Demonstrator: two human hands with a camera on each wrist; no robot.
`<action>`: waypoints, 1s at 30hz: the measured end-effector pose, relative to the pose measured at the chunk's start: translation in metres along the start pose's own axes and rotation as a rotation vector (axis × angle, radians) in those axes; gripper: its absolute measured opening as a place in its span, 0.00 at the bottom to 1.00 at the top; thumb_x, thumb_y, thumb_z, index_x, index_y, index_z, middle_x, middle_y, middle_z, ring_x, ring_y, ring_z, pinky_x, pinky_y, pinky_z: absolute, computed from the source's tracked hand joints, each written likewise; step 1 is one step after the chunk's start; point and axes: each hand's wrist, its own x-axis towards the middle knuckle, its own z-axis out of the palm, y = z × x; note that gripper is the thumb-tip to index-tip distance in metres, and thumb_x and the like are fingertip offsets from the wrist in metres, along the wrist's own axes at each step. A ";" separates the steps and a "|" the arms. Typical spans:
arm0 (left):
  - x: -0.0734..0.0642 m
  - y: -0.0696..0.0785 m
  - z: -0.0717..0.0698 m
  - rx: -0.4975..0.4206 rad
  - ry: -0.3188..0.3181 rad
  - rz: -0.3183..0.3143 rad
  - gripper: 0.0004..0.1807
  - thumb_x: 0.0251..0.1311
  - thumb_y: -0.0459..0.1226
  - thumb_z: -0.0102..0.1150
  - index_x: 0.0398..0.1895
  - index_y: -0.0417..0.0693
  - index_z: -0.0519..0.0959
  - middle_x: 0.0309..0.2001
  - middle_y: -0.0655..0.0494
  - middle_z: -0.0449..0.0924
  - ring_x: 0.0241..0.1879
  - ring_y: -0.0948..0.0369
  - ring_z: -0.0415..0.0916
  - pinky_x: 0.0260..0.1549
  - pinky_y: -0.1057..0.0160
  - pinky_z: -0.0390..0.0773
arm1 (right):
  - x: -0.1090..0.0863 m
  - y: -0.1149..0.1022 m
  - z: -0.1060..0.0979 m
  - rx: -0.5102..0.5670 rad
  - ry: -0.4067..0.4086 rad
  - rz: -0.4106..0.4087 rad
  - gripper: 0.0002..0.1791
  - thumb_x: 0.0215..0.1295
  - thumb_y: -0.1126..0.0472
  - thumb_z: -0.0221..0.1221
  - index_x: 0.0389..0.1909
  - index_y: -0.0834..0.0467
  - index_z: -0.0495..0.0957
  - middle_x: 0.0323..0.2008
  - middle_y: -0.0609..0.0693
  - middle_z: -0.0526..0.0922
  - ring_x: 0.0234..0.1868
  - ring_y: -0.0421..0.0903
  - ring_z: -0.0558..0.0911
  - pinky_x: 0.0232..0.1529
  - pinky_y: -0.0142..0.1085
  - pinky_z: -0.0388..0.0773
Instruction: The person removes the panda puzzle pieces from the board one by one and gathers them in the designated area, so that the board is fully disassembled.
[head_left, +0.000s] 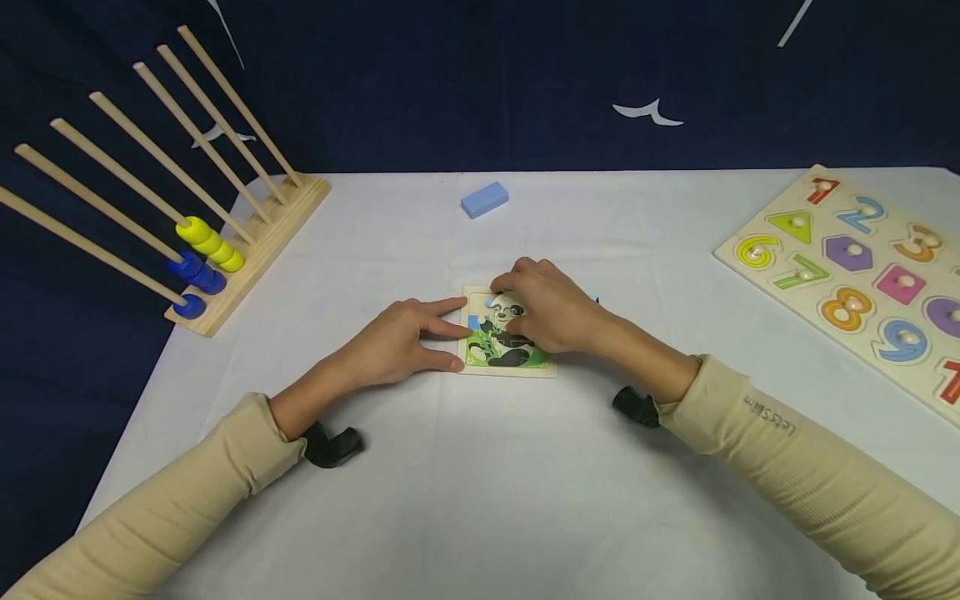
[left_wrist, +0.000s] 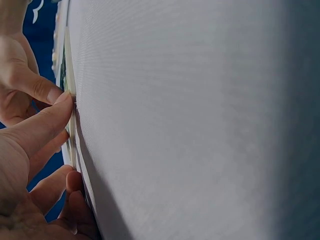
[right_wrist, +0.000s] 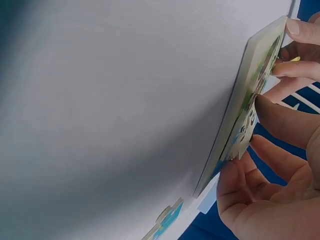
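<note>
A small wooden panda puzzle (head_left: 510, 372) lies flat on the white table in the head view. My left hand (head_left: 397, 342) touches its left side with outstretched fingers and thumb. Over its upper right part, my right hand (head_left: 551, 308) pinches a puzzle piece with the panda's face (right_wrist: 244, 131) between thumb and fingers. In the right wrist view this piece sits at the board's surface; whether it lies fully flush I cannot tell. A loose blue puzzle piece (right_wrist: 169, 220) lies beside the board, mostly hidden behind the right hand in the head view.
A blue block (head_left: 484, 200) lies farther back. At the left stands a wooden peg rack (head_left: 262, 250) with yellow and blue beads. A number and shape board (head_left: 810, 250) lies at the right. Dark cloth (head_left: 450, 83) hangs behind the table (head_left: 480, 500).
</note>
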 end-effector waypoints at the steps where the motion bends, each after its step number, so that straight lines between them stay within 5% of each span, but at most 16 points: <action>1: 0.000 0.000 0.000 -0.001 0.001 0.002 0.23 0.53 0.39 0.74 0.54 0.46 0.84 0.69 0.49 0.68 0.66 0.50 0.67 0.64 0.46 0.60 | 0.000 0.000 0.000 0.001 -0.001 0.003 0.27 0.59 0.67 0.67 0.61 0.63 0.76 0.51 0.59 0.76 0.52 0.55 0.71 0.56 0.46 0.67; 30: 0.001 -0.001 0.000 -0.001 0.001 0.003 0.24 0.53 0.39 0.75 0.54 0.45 0.84 0.69 0.49 0.67 0.66 0.50 0.66 0.65 0.45 0.58 | 0.000 0.008 -0.003 0.013 0.024 -0.055 0.24 0.60 0.75 0.61 0.59 0.67 0.76 0.48 0.60 0.79 0.50 0.55 0.74 0.54 0.46 0.69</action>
